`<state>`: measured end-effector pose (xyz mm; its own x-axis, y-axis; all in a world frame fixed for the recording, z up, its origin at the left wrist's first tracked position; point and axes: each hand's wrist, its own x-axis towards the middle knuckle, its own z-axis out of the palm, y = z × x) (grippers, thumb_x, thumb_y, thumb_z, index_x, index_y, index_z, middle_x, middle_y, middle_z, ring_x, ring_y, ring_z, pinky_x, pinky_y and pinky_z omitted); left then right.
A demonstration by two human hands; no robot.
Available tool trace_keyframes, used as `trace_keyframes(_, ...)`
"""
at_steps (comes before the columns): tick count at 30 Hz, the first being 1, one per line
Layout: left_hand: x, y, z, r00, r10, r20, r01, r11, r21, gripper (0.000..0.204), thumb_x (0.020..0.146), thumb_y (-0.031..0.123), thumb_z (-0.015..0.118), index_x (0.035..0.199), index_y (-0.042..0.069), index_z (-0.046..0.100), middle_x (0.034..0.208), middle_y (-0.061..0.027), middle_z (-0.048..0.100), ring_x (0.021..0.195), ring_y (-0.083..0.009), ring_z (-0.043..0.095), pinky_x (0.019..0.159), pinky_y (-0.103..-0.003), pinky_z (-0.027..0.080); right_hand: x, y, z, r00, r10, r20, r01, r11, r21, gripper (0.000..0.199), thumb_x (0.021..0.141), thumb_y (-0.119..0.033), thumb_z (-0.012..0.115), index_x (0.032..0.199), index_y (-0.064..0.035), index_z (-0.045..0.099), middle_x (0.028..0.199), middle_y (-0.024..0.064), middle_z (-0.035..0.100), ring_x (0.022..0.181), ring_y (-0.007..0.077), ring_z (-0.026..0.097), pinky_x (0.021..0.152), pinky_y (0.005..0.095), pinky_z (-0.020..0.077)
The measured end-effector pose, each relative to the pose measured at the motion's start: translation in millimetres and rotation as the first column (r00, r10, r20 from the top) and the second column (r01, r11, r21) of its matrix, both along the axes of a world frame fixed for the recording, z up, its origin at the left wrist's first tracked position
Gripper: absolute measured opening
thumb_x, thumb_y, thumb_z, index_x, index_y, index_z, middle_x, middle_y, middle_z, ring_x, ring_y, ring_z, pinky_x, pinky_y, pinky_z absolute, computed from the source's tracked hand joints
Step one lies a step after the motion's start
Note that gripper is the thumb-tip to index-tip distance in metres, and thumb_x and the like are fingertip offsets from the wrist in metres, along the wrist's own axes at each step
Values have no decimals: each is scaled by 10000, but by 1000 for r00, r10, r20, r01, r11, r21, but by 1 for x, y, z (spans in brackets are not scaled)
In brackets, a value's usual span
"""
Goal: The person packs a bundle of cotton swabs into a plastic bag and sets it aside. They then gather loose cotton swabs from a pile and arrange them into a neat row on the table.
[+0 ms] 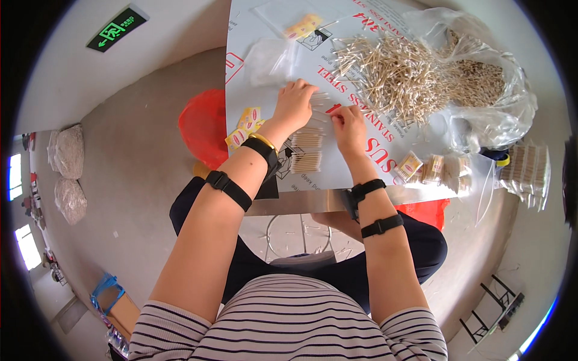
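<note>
Your left hand and right hand, fingers curled, pinch thin wooden cotton swabs between them; neat swab bundles lie just below.

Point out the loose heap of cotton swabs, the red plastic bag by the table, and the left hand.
Loose heap of cotton swabs [394, 75], head view, middle of the pile.
Red plastic bag [201, 126], head view, its upper bulge.
Left hand [295, 105], head view, back of the hand.

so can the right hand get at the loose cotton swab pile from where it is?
Probably yes. The right hand lies on the sheet just short of the loose cotton swab pile, with bare table sheet between them.
</note>
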<state>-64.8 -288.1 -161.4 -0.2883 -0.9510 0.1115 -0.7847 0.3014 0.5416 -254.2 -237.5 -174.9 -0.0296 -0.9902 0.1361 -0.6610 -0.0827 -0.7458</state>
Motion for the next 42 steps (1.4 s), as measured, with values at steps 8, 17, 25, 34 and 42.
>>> trace_keyframes(8,15,23,-6,992,-114,-59,116,993,20,330,904,-47,574,1168,120,681,1153,-82,611,1145,-326,568,1041,-475,427,9,13,12,994,10,113,-8,1000,-18,133,854,-11,718,960,-89,736,1023,116,635,1001,348,622,858,456,526)
trace_keyframes(17,42,102,26,958,134,-252,-169,978,-123,374,957,40,591,1329,77,596,1389,-135,571,1271,-362,536,1116,-520,365,-82,-16,28,927,-173,-334,99,969,-226,189,858,-58,747,1039,-113,736,1079,87,635,1110,329,580,977,460,455)
trace_keyframes(25,32,135,-5,990,110,-87,-124,977,-174,491,993,170,604,1458,63,488,1558,-169,443,1492,-411,370,1248,-571,253,-41,-39,12,914,-9,-407,-38,994,-106,91,873,-141,764,960,-156,738,1009,36,664,1064,290,590,937,454,441)
trace_keyframes(34,26,128,-9,997,43,-65,-53,987,-152,598,1026,288,557,1554,50,405,1670,-168,344,1560,-360,311,1291,-557,197,21,-40,20,949,174,-263,-189,981,-36,206,842,-105,770,1029,-183,733,1024,27,654,1075,284,593,943,458,448)
trace_keyframes(42,21,125,-9,993,44,111,-34,995,-97,734,1027,438,556,1629,85,330,1698,-143,315,1581,-320,283,1302,-549,159,-52,-68,21,870,108,-482,-201,969,-145,223,843,-59,742,1029,-181,727,1122,46,616,1125,293,558,965,460,460)
